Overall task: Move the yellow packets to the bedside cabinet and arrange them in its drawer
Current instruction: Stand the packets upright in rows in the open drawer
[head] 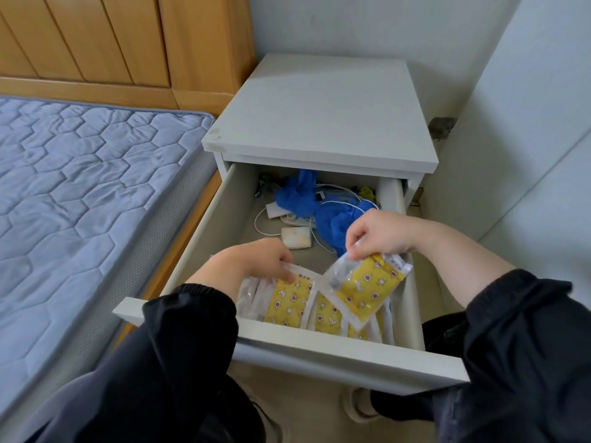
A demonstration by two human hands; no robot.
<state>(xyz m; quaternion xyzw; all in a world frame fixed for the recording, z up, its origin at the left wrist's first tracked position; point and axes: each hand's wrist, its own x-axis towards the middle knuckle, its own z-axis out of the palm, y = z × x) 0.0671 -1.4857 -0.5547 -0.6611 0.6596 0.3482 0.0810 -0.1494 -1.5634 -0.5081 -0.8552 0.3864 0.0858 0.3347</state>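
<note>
The white bedside cabinet (323,113) has its top drawer (335,350) pulled out toward me. Several yellow packets with a star and moon print lie at the drawer's front. My left hand (256,260) pinches the top edge of the left yellow packet (287,302), which lies flat. My right hand (380,235) pinches the top of another yellow packet (367,289) and holds it tilted above the packets (329,314) beneath it. The lower ends of the packets are hidden behind the drawer front.
At the drawer's back lie crumpled blue gloves (300,193), white cables (265,222) and a white charger block (295,237). A bed with a blue quilted mattress (80,187) and a wooden headboard stands at the left. White walls close in on the right.
</note>
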